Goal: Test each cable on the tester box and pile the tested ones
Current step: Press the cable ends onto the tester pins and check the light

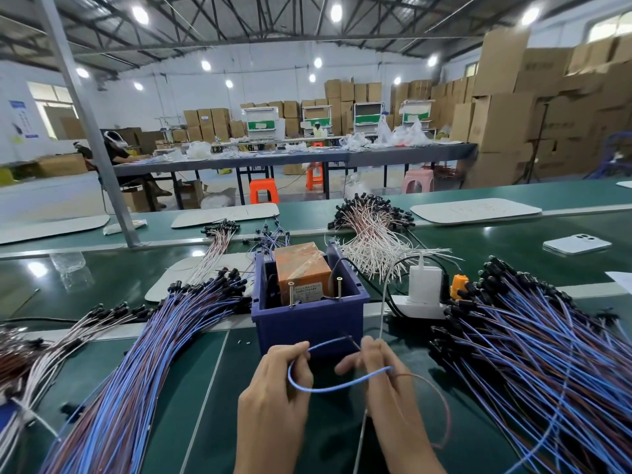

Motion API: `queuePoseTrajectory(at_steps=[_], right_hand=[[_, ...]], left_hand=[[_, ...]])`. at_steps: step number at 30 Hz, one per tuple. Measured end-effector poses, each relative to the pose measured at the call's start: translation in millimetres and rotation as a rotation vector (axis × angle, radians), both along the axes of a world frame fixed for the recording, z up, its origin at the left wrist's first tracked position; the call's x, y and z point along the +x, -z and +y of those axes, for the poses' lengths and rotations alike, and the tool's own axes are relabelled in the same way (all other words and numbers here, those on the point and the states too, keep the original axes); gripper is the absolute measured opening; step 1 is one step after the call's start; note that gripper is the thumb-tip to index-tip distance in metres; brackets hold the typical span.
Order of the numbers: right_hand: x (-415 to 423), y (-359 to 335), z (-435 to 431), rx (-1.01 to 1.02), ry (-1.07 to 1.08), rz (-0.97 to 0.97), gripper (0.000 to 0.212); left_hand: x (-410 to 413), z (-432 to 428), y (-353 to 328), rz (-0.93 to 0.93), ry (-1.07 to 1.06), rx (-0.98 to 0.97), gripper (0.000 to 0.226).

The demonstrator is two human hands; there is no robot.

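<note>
**Q:** Where is the cable, and what holds it?

**A:** The cable (337, 388) hangs as a loop between my hands, above the green bench (212, 388) and just in front of the tester box (307, 319). My left hand (273, 381) pinches one stretch of the blue lead between thumb and curled fingers. My right hand (379, 374) pinches the other stretch near its free end, its other fingers loosely spread. The brown lead arcs away beside my right wrist.

**Q:** How will it handle?

**A:** I judge it light and limp. It is thin insulated wire that sags under its own weight, so it goes only where the ends are steered. I would grip close to the bare tips, because a hold further back lets them wander. The tips look fine and probably bend easily.

**Q:** What should the tips touch?

**A:** Presumably the two upright screws (290, 292) at the box's near wall, in front of the orange block (301, 268).

**Q:** What lies around, and what obstructs?

**A:** The left pile (136, 354) and the right pile (547, 354), both of blue-and-brown cables, flank the box closely. I cannot tell which is the tested one. A white cord (383, 313) runs from the charger (424, 282) down just beside my right hand and could snag the brown loop. A phone (578, 243) lies well apart, at the far right.
</note>
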State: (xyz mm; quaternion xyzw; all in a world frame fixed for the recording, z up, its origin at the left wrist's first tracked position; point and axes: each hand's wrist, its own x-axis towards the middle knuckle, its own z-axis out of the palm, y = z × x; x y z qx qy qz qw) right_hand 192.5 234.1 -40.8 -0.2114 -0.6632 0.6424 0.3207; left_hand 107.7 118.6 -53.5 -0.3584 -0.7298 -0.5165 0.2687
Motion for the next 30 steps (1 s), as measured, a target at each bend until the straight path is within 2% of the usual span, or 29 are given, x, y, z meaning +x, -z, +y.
queuePoseTrajectory(at_steps=[2, 4, 5, 8, 10, 12, 15, 19, 25, 30], right_hand=[[-1, 7, 3, 0.115, 0.068, 0.056, 0.039], [-6, 11, 3, 0.193, 0.127, 0.121, 0.02], [-9, 14, 3, 0.224, 0.155, 0.134, 0.023], [-13, 12, 1, 0.305, 0.221, 0.141, 0.022], [-17, 11, 0, 0.331, 0.259, 0.13, 0.021], [-22, 10, 3, 0.351, 0.293, 0.107, 0.024], [-28, 12, 8, 0.376, 0.349, 0.084, 0.025], [-35, 13, 14, 0.389, 0.43, 0.061, 0.026], [-42, 12, 20, 0.386, 0.435, 0.06, 0.021], [-43, 12, 20, 0.373, 0.405, 0.045, 0.03]], left_hand=[[-6, 2, 8, -0.112, -0.017, 0.04, 0.035], [-9, 1, 11, -0.173, -0.012, 0.056, 0.048], [-10, 1, 10, -0.192, -0.015, 0.074, 0.05], [-12, 5, 9, -0.256, -0.004, 0.107, 0.038], [-15, 6, 9, -0.246, -0.029, 0.102, 0.047], [-20, 7, 11, -0.229, -0.055, 0.126, 0.045], [-21, 8, 10, -0.267, -0.055, 0.202, 0.035], [-26, 7, 4, -0.303, -0.133, 0.189, 0.021], [-35, 6, -3, -0.268, -0.228, 0.206, 0.016], [-30, 4, 0, -0.204, -0.247, 0.174, 0.02]])
